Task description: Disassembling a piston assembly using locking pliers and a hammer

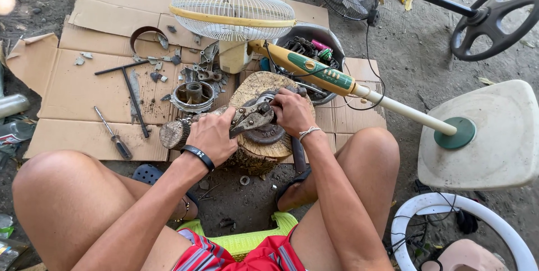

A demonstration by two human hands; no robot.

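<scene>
Rusty pliers in left hand — right hand perhaps steadies metal part.

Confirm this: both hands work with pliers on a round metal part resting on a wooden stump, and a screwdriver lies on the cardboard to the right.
Not quite. The head view shows the screwdriver on the cardboard to the left. The left hand and right hand do work the pliers on the round metal part atop the wooden stump.

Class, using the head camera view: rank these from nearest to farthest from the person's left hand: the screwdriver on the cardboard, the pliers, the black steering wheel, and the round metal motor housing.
From the left hand:
1. Pliers, held in it, on the stump.
2. Round metal motor housing, just above on the cardboard.
3. Screwdriver, farther left on the cardboard.
4. Black steering wheel, far upper right on the ground.
</scene>
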